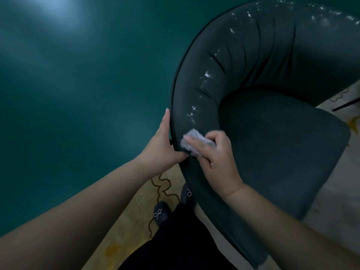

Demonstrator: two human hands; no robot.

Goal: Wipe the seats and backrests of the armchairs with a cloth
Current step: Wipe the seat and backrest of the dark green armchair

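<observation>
A dark green armchair with a curved, padded backrest fills the right half of the view. Wet streaks glisten along the inner side of the backrest. My left hand grips the backrest's outer rim, thumb on the inside, fingers behind it. My right hand holds a crumpled grey cloth and presses it against the inner backrest near the rim, right beside my left thumb. The seat cushion lies to the right of my right hand.
A dark teal wall stands close on the left of the chair. Below is a yellowish patterned carpet with my two dark shoes on it. A thin dark leg of some furniture shows at far right.
</observation>
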